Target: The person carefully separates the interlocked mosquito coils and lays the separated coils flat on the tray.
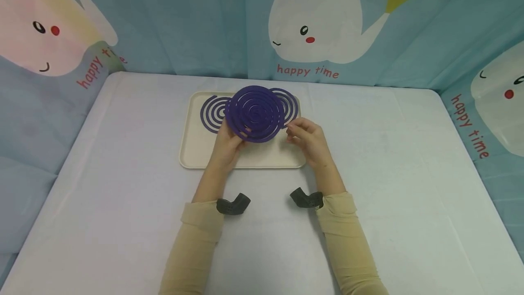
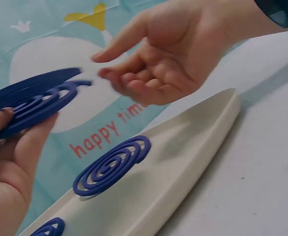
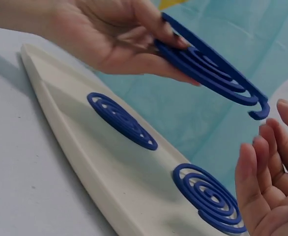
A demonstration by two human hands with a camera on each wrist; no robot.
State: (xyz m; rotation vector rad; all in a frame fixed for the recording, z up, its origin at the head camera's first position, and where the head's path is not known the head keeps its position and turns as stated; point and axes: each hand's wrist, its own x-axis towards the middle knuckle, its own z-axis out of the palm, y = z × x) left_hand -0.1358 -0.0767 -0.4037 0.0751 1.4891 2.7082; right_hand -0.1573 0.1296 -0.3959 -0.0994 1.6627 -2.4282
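Left hand (image 1: 227,142) is pinching the big purple coil (image 1: 254,113) above the cream tray (image 1: 192,149). Right hand (image 1: 308,138), at the coil's 4 o'clock, is hovering loose-fingered, not touching. Two smaller coils (image 3: 122,120) are lying in the tray.

Two bare hands, left hand (image 1: 226,142) and right hand (image 1: 308,138), long beige fabric sleeves (image 1: 196,240) to the wrists, small dark grey angular wrist-mounted cameras (image 1: 233,205) at each cuff

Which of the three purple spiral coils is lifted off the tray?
The middle coil, gripped by the left hand above the tray; the other two coils lie flat in it.
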